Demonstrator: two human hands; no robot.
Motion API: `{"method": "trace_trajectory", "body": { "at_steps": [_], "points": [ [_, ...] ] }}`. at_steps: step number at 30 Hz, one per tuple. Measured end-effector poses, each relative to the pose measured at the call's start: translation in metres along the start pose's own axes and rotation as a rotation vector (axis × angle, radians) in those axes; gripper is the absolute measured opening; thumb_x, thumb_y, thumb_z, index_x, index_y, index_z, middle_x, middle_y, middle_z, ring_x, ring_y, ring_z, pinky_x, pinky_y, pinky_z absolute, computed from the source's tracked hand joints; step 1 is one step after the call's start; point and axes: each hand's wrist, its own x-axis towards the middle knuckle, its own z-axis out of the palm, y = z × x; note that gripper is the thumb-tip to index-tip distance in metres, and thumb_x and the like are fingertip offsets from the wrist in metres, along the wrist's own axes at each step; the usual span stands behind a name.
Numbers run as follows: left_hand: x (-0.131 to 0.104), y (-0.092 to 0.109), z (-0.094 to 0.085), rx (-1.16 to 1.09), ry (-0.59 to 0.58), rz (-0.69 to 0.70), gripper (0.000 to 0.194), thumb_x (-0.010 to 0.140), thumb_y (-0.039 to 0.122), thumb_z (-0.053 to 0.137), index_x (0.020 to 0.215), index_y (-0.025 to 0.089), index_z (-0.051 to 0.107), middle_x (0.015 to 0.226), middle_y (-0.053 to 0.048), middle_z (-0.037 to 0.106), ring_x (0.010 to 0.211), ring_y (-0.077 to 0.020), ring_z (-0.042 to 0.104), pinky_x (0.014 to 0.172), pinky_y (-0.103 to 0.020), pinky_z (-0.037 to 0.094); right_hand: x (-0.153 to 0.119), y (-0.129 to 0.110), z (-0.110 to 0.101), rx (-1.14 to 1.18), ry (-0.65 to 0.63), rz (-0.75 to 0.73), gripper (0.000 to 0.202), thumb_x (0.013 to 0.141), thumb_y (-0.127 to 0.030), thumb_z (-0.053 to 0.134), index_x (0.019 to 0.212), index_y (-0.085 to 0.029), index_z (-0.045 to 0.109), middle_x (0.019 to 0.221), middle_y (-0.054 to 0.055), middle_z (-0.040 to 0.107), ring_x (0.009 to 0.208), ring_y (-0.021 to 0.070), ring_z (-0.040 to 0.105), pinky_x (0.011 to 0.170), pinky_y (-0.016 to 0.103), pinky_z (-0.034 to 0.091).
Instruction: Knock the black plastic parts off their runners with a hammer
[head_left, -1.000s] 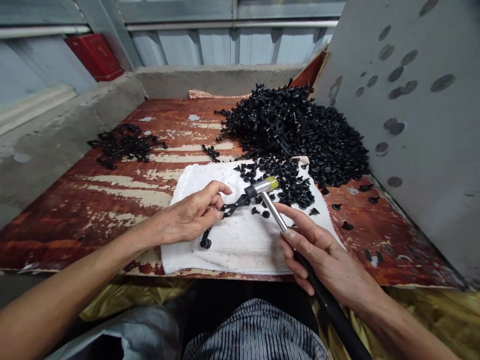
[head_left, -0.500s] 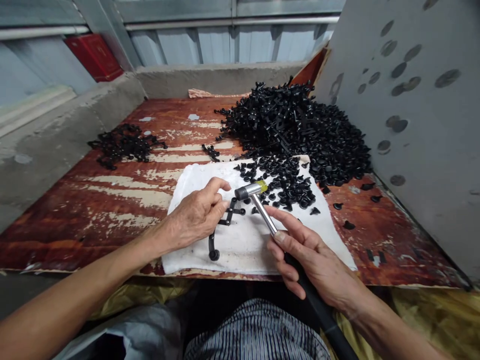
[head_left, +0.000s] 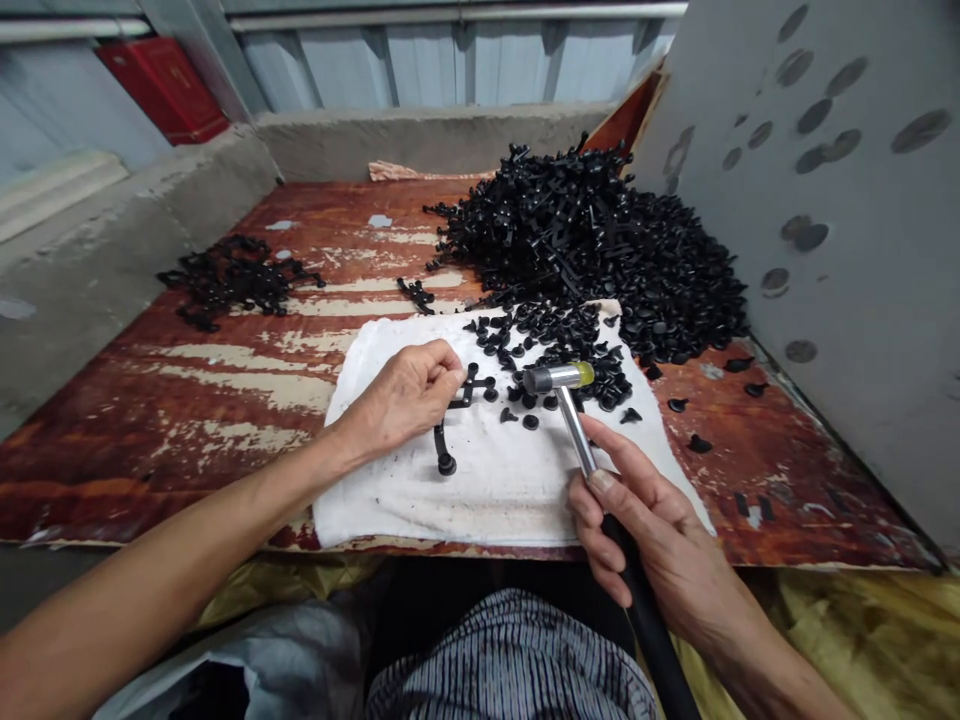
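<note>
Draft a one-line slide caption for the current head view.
Left hand holding a black part over a white cloth, hammer in the right hand, black pile behind.

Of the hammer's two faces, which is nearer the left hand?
The dark grey face of the hammer, turned toward the left hand; the yellow face points away from it.

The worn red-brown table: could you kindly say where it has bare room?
Free: the worn red-brown table between the small tangled black pile and the left forearm; the white cloth's front strip, nearer than the jointed black piece. Crowded: the table's back right, under the big black heap.
</note>
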Motion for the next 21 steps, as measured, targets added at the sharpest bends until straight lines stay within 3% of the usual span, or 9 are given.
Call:
{"method": "trace_trajectory", "body": {
  "at_steps": [17, 21],
  "points": [
    [0.0025, -0.0033, 0.0062, 0.022, -0.003, 0.012, 0.01, 0.08, 0.026, 0.051, 0.073, 0.018, 0.051, 0.053, 0.007, 0.04, 0.049, -0.0079, 0.034, 0.046, -0.02, 0.025, 0.0056, 0.0057, -0.0045, 0.039, -0.06, -0.018, 0.059, 0.087, -0.043, 0.07, 0.141, -0.035, 0.047, 0.067, -0.008, 0.05, 0.042, 0.0055, 0.039, 0.03, 0.012, 0.038],
    [0.003, -0.0022, 0.0065, 0.026, 0.002, 0.015, 0.011, 0.08, 0.025, 0.051, 0.072, 0.018, 0.051, 0.052, 0.007, 0.041, 0.048, -0.0078, 0.034, 0.046, -0.02, 0.024, 0.0048, 0.0028, -0.0024, 0.022, -0.044, -0.003, 0.065, 0.083, -0.045, 0.073, 0.141, -0.033, 0.046, 0.066, -0.008, 0.051, 0.042, 0.0054, 0.039, 0.03, 0.013, 0.039]
  ]
}}
